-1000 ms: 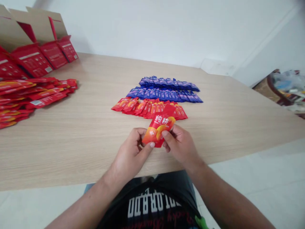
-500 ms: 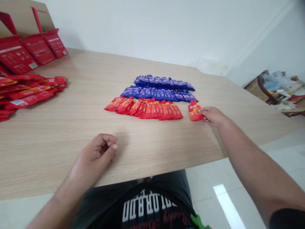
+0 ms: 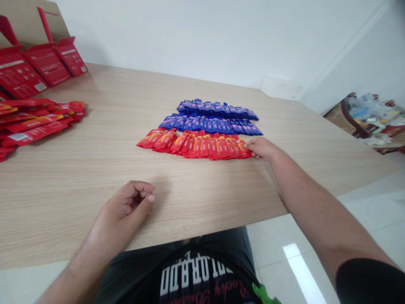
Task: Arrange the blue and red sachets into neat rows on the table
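Observation:
My right hand [image 3: 261, 148] pinches the right edge of a red sachet [image 3: 243, 147] at the right end of a row of overlapping red sachets [image 3: 198, 145]. Its left side lies against that row. Behind the red ones run two rows of blue sachets: a nearer blue row [image 3: 209, 124] and a farther blue row [image 3: 217, 107]. Over the near part of the table, my left hand [image 3: 134, 200] is loosely curled, thumb near the forefinger, with nothing visible in it.
A heap of red sachets [image 3: 38, 120] lies at the table's left, with red cartons [image 3: 41, 67] standing behind it by the wall. The wooden table [image 3: 202, 190] ends in front of my lap. At far right, a chair [image 3: 344, 114] bears plastic bags.
My right hand has moved left with the red sachet, from apart on the right to against the end of the red row. My left hand has hardly moved.

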`<state>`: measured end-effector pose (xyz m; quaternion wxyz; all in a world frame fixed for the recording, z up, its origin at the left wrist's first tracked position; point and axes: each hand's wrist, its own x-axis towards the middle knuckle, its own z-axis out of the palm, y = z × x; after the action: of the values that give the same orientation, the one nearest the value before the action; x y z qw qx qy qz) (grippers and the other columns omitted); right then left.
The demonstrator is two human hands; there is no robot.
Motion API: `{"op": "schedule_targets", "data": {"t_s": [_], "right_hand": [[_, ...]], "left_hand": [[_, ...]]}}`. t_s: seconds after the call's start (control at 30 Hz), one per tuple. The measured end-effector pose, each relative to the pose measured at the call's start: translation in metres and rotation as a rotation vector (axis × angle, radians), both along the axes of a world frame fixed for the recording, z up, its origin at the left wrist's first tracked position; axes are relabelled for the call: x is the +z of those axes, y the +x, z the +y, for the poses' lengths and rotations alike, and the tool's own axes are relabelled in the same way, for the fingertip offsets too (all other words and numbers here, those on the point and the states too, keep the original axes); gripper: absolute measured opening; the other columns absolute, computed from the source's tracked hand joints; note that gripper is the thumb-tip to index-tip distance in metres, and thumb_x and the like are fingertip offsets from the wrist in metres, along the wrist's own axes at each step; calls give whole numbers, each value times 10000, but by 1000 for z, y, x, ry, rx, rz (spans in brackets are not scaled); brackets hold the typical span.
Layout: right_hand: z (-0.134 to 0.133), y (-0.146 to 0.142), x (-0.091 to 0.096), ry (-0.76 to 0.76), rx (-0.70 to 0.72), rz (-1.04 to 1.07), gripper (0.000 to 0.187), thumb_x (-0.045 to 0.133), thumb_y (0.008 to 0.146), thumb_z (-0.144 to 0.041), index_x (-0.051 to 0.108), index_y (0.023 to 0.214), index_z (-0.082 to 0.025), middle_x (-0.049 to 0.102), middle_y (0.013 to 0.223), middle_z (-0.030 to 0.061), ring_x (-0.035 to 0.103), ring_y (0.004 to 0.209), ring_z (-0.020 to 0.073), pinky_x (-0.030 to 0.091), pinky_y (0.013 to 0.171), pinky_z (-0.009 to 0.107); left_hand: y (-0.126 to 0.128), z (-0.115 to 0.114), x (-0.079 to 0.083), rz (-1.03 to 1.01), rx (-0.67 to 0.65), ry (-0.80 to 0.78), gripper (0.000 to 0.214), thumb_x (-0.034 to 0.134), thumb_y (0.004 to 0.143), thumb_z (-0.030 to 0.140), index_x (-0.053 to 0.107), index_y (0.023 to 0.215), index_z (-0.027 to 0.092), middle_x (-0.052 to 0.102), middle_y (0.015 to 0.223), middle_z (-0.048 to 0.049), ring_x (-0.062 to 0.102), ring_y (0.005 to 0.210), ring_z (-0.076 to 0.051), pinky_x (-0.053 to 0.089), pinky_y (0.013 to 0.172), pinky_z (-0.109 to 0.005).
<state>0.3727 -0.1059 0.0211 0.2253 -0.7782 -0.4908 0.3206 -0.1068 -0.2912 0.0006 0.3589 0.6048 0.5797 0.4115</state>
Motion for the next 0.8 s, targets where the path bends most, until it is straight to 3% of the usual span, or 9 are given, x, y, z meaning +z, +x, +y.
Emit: {"op": "schedule_targets", "data": {"t_s": [0.3,0.6,0.7,0.8], "right_hand": [[4,-4,-6,64,-28,-7,100,703,1091,-196,734,1020,-134,580,559,-16,449,398,83,339,395,162],[-1,-16,-4,158,-79,29,88,639,1085,-160,727,1087,-157,601,635,-6,529,473,106,399,427,166],[-12,-23,4,213,-103,2,119,611,1073,-149,688,1162,-166,604,675,-2,550,499,124,411,435,188],[-41,-29,16,247,-67,-24,142,585,1065,-152,664,1182,-164,578,681,4,542,499,134,414,446,214]], "left_hand": [[-3,0,-7,22,-22,17,363,737,904,543,668,1081,234,693,846,-18,694,733,-216,550,649,-344],[1,0,-3,20,-49,57,283,711,940,489,666,1059,237,678,834,-11,678,768,-211,536,699,-343],[5,-4,3,10,-49,67,238,692,949,455,667,1021,230,670,831,-8,659,764,-194,525,703,-331],[2,-11,11,-20,-51,62,205,666,956,421,674,1006,222,670,835,-9,648,761,-178,514,689,-312]]}}
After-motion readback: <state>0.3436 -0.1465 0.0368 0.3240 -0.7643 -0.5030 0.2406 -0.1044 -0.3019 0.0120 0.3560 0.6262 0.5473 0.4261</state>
